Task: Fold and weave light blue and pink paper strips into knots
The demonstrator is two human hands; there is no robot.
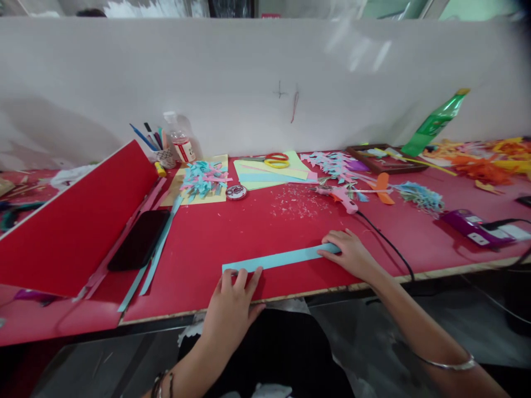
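A light blue paper strip [277,258] lies along the front of the red table, its right end slightly raised and curling. My right hand [347,253] pinches that right end between thumb and fingers. My left hand [232,301] rests its spread fingertips on the near edge at the strip's left end, the thumb apart and close to the table edge. Beyond the strip is a scatter of small paper scraps [296,203]. A pink glue gun [343,198] lies past my right hand, its black cord running to the table's front edge.
Left of my hands are a black phone [140,240], more paper strips and a propped red board [83,221]. Scissors [277,160] lie on coloured paper sheets [253,179] near the wall. A green bottle [433,126] leans at the right; a purple device [477,228] sits nearer.
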